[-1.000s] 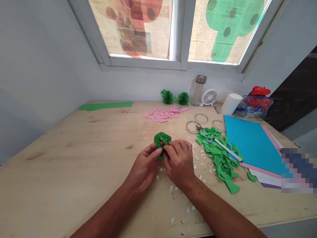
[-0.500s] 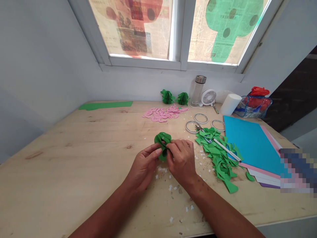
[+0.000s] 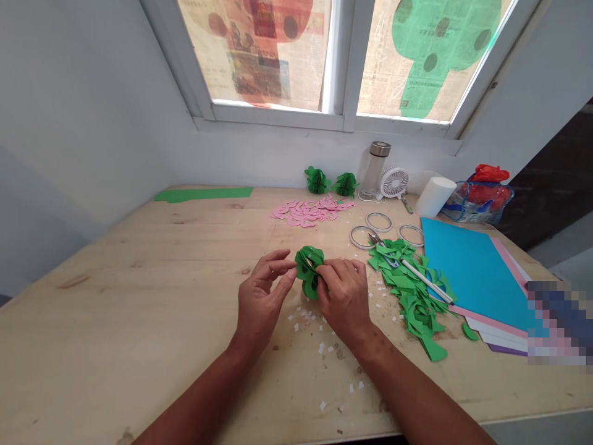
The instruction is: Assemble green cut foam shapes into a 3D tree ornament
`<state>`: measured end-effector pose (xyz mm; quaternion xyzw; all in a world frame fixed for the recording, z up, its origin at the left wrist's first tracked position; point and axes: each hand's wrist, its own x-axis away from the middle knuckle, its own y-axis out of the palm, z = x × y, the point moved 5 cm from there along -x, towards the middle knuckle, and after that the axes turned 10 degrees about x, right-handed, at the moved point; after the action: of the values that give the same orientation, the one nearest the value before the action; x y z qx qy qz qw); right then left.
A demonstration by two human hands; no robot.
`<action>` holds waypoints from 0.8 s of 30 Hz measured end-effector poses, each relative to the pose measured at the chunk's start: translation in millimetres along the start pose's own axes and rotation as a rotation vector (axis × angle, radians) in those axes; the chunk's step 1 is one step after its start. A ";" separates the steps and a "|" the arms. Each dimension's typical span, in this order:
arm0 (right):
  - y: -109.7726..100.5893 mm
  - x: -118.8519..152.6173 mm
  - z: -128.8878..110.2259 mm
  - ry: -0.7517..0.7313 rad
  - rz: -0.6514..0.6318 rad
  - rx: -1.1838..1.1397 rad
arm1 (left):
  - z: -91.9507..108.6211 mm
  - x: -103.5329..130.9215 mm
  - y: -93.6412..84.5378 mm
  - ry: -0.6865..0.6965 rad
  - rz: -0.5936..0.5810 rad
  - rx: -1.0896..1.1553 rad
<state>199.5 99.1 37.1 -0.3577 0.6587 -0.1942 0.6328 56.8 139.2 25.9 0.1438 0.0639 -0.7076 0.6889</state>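
Observation:
A layered green paper ornament (image 3: 309, 266), with rounded lobes and a gap between its leaves, is held just above the middle of the table. My right hand (image 3: 343, 296) pinches its right side between thumb and fingers. At its left edge is my left hand (image 3: 265, 293), thumb and fingers apart, the tips beside the paper; whether they touch it I cannot tell. Small white paper bits (image 3: 322, 347) lie scattered below the hands. To the right of my right hand is a heap of green paper scraps (image 3: 412, 290), with scissors (image 3: 386, 250) and a white pen (image 3: 426, 281) on it.
Two finished-looking green paper ornaments (image 3: 317, 180) stand by the wall, behind pink paper scraps (image 3: 308, 212). Several tape rolls (image 3: 378, 222), a glass bottle (image 3: 372, 173), a small fan (image 3: 395, 182) and a white roll (image 3: 435, 196) stand back right. Blue sheets (image 3: 472, 272) lie right; a green strip (image 3: 204, 194) back left.
My left hand has loosened from the ornament and drawn slightly left, its fingers spreading. My right hand keeps its pinch. The whole view has shifted a little.

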 end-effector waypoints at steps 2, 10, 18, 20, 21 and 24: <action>-0.3 0.0 -3.9 -0.032 0.000 0.007 | 6.2 -2.0 -2.8 0.104 -0.014 -0.110; -0.5 0.1 -13.4 -0.105 -0.004 0.037 | 11.5 -4.6 -0.8 0.290 -0.074 -0.391; 2.7 2.7 -15.6 -0.142 -0.020 0.018 | 3.0 -10.2 -3.3 0.190 -0.107 -0.446; 2.9 2.7 -15.7 -0.145 -0.027 0.003 | 1.2 -11.2 -3.2 0.127 -0.125 -0.426; 3.1 2.7 -15.7 -0.148 -0.031 -0.002 | 0.4 -11.6 -2.9 0.091 -0.132 -0.411; 3.4 2.3 -16.1 -0.160 -0.040 -0.009 | -1.4 -12.5 -1.8 -0.010 -0.137 -0.349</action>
<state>183.2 96.6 35.1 -0.3881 0.5997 -0.1747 0.6776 55.3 151.7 28.0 0.0139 0.1918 -0.7316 0.6540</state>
